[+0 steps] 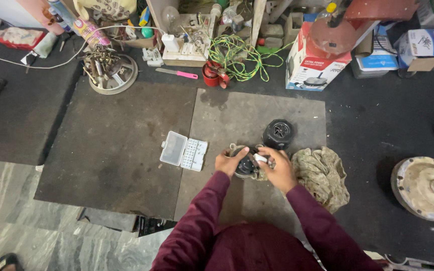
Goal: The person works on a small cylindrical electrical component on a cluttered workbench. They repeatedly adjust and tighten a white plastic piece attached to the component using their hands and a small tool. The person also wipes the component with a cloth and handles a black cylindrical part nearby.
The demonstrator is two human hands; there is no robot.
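Observation:
A small round motor part (246, 166), dark with a pale casing, sits on the grey mat (257, 115) between my two hands. My left hand (229, 161) grips its left side. My right hand (276, 169) covers its right side and holds a small white-tipped piece against it. Just behind them a black round housing (278, 133) rests on the mat. A crumpled patterned rag (322, 174) lies under and beside my right hand. Both arms wear maroon sleeves.
An open clear plastic parts box (183, 151) lies left of my hands. A round metal disc with a shaft (424, 187) sits at the right. At the back are a carton (311, 62), green wire (237, 55), a pink-handled knife (178, 73) and a dish of metal bits (109, 72).

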